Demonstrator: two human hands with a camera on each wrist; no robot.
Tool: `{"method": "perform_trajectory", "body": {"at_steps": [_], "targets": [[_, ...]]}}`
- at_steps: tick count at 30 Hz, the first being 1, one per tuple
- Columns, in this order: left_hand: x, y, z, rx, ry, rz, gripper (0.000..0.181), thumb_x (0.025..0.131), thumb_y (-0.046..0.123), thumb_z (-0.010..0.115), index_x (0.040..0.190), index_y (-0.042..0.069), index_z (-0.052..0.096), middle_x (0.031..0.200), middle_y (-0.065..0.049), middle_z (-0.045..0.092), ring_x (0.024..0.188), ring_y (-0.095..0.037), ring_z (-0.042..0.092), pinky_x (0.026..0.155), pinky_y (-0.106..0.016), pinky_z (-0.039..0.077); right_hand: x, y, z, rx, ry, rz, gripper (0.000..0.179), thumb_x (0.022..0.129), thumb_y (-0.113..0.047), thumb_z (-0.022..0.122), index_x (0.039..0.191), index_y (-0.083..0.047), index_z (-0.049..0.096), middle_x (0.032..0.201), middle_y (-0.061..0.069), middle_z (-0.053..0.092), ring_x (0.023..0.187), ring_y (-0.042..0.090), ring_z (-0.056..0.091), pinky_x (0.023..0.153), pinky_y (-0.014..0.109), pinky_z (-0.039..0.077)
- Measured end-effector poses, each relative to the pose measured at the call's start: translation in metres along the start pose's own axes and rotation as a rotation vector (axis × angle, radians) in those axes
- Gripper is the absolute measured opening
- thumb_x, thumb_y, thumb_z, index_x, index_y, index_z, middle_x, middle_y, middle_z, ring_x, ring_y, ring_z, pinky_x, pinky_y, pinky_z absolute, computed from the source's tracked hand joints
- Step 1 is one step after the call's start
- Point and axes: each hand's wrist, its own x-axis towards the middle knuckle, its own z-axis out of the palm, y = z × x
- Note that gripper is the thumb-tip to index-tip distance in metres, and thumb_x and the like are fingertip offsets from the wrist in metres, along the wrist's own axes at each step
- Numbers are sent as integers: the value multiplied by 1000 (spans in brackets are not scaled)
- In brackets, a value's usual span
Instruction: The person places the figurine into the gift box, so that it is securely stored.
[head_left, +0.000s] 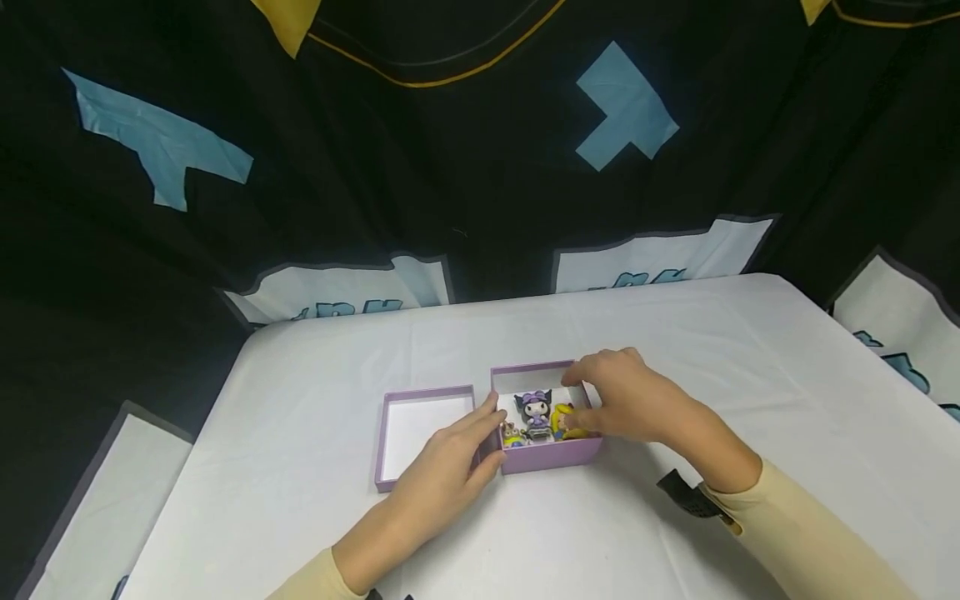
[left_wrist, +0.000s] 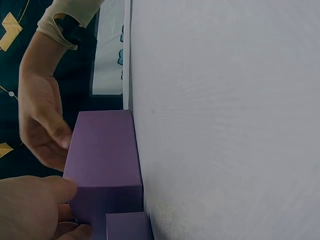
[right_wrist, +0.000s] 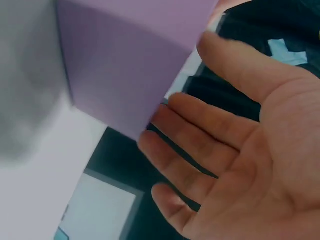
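A purple box [head_left: 550, 456] with a white interior stands on the white table. In it are a figurine with a black-and-purple hood [head_left: 535, 410], a yellow figurine [head_left: 559, 419] and a small multicoloured figurine [head_left: 512, 434]. My left hand [head_left: 448, 464] rests against the box's left side, fingers extended along the rim and thumb by the front corner. My right hand [head_left: 630, 398] reaches over the right rim, its thumb overlapping the yellow figurine in the head view. In the right wrist view, the right fingers [right_wrist: 185, 150] are loosely bent beside the box wall [right_wrist: 125, 65], holding nothing.
A shallow purple-edged lid [head_left: 381, 442] lies inner side up left of the box, partly behind my left hand. White cloth covers the table [head_left: 300, 467]. A dark patterned curtain [head_left: 465, 183] hangs behind its far edge.
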Motion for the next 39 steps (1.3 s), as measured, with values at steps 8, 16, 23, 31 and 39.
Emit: {"method": "perform_trajectory", "body": {"at_steps": [8, 16, 23, 31, 39], "targets": [[-2, -2, -4, -15, 7, -18, 51, 96, 26, 63, 141, 7, 51, 155, -6, 32, 138, -19, 35, 111, -35, 31, -11, -37, 5, 133, 188, -138, 44, 84, -23, 76, 123, -6, 63, 120, 4, 66, 114, 20, 60, 97, 41, 50], [-2, -11, -38, -75, 209, -148, 50, 95, 18, 57, 142, 7, 48, 154, -5, 36, 133, -27, 44, 111, -48, 34, -16, -84, 18, 399, 195, -157, 59, 86, -18, 69, 141, -13, 50, 140, -5, 53, 122, 12, 54, 101, 37, 47], [-9, -26, -67, 101, 221, -460, 52, 95, 29, 51, 136, -3, 51, 140, -23, 50, 124, -42, 50, 97, -60, 45, -11, -123, 52, 594, -15, -31, 79, 85, -28, 65, 154, -18, 28, 156, -6, 30, 137, 13, 36, 113, 44, 31], [-12, -34, -62, 257, 68, -536, 36, 92, 28, 51, 65, 4, 54, 58, -6, 52, 52, -18, 47, 42, -33, 39, 2, -136, 81, 727, -81, 186, 97, 85, -33, 64, 154, 2, 5, 161, 17, 2, 147, 22, 1, 119, 46, 11], [-10, -30, -66, 225, 61, -565, 34, 89, 22, 48, 57, 11, 39, 53, 0, 33, 48, -14, 31, 39, -27, 28, 7, -134, 85, 830, -44, 250, 98, 83, -33, 67, 154, 2, 9, 160, 19, 12, 145, 25, 15, 118, 46, 17]]}}
